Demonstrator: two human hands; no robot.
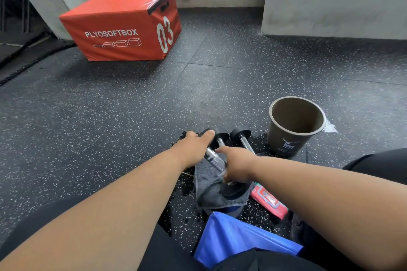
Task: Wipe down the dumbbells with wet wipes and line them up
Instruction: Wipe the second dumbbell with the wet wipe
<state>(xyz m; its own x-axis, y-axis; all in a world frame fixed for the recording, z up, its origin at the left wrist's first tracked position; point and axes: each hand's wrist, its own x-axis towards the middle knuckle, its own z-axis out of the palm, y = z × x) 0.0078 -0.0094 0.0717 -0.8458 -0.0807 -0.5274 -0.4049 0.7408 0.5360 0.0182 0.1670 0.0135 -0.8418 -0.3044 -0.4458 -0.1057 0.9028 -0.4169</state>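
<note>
A dumbbell with a chrome handle [214,160] and black heads lies at an angle on a grey towel [208,191] on the floor. My left hand [195,146] grips its far head, fingers curled over it. My right hand [236,165] holds a small white wet wipe [222,175] against the handle, just above the near head [233,192]. Two more dumbbells lie just beyond: of one only the far head [222,137] shows, the other [243,138] lies to its right with part of its chrome handle showing. A red pack of wet wipes [269,201] lies to the right of the towel.
A brown bin [295,126] stands open at the right, next to the dumbbells. A blue bag [237,237] lies near my legs. A red plyo box [123,26] sits at the back left by a wall. Dark speckled rubber floor [110,116] spreads around, wet near the towel.
</note>
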